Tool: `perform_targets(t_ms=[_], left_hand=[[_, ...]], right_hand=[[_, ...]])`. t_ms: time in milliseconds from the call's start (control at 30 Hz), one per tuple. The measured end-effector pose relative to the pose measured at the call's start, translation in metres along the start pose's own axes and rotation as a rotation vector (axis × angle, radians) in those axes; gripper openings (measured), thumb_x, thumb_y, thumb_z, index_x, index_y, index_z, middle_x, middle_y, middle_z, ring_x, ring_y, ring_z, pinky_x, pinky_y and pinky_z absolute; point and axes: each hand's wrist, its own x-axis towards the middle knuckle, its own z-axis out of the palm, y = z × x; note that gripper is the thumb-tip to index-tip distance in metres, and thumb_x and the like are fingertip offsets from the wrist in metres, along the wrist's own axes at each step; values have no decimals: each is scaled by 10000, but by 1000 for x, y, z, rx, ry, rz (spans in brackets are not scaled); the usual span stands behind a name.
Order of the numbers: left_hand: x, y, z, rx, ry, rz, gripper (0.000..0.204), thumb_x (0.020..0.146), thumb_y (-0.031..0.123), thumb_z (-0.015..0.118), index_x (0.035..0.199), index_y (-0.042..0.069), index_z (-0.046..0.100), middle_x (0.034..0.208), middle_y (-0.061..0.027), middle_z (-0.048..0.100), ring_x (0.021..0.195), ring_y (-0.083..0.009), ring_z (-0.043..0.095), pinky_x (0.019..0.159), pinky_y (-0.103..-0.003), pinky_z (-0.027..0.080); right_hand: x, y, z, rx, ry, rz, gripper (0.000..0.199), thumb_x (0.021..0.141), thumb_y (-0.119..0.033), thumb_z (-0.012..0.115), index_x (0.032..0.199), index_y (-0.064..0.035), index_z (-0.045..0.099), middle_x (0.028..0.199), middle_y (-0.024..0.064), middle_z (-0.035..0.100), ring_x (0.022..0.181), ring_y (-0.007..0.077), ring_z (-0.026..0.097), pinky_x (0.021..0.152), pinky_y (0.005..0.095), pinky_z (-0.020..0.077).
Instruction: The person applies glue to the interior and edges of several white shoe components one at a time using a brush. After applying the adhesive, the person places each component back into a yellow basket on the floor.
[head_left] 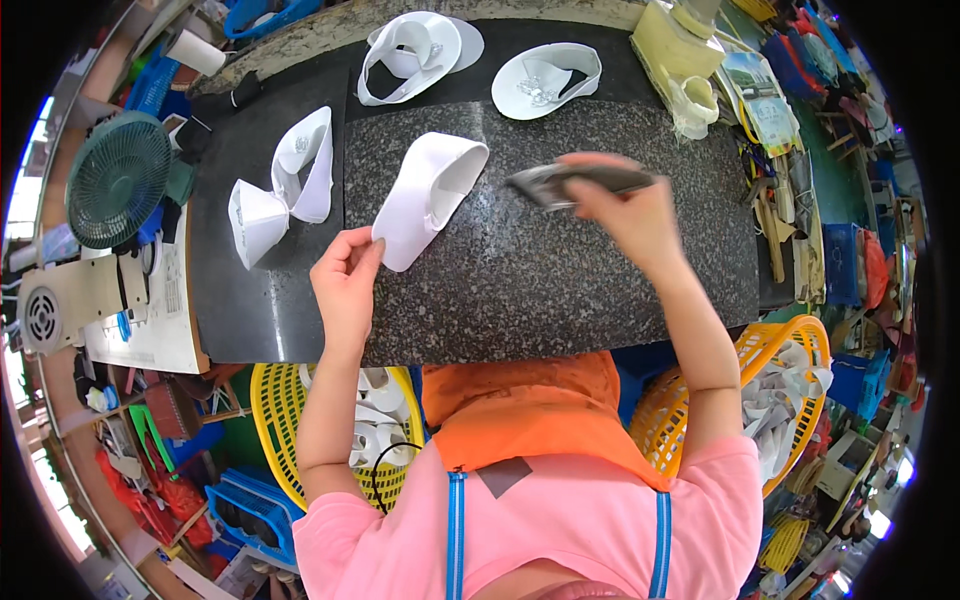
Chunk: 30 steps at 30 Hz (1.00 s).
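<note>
White fabric shoe upper (425,198) is pinched at its near corner by the left hand (346,280), lying on the speckled granite slab (560,280). Right hand (632,215) is clamped on a grey tool (575,182), too blurred to identify. 3 more white uppers (282,185) sit behind. Yellow baskets (275,420) are half hidden below.

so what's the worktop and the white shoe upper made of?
Worktop: looks like polished speckled granite, dark with grey flecks and a sheen. White shoe upper at the left hand: probably smooth synthetic leather, matte; can't confirm. Right hand grips a grey, metal-looking tool.
</note>
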Motion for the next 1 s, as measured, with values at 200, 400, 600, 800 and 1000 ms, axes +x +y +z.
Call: perform_targets(t_ms=[200, 400, 600, 800, 1000], left_hand=[[-4, 8, -6, -180, -10, -63, 142, 823, -39, 615, 966, -48, 622, 872, -30, 640, 780, -60, 571, 727, -202, 451], [45, 89, -24, -155, -319, -205, 286, 822, 73, 606, 1074, -61, 610, 924, -79, 656, 783, -111, 615, 680, -218, 478], [164, 43, -4, 416, -397, -158, 241, 781, 51, 566, 969, -60, 667, 849, -83, 665, 732, -124, 615, 640, -253, 482], [206, 20, 13, 587, -547, -264, 218, 739, 58, 605, 916, -34, 694, 727, -58, 649, 595, -112, 577, 476, -238, 427], [189, 28, 0, 501, -534, -262, 238, 756, 52, 608, 958, -52, 679, 810, -79, 667, 685, -128, 605, 594, -244, 467]], right_hand=[[35, 46, 65, -368, -277, -625, 203, 725, -51, 662, 926, -24, 652, 862, 135, 634, 804, 317, 614, 703, 383, 503], [32, 29, 76, -403, -555, -654, 203, 727, -55, 667, 929, -35, 651, 860, 112, 623, 823, 309, 607, 721, 393, 491], [55, 40, 97, -520, -458, -639, 182, 724, -67, 619, 903, -50, 653, 814, 118, 604, 819, 302, 604, 720, 403, 489], [78, 63, 102, -760, -75, -1157, 234, 718, -118, 593, 942, -57, 615, 849, 38, 552, 804, 198, 588, 676, 330, 495], [80, 50, 82, -596, 30, -1267, 350, 706, -62, 617, 1054, -29, 610, 973, 69, 596, 777, 207, 602, 699, 302, 506]])
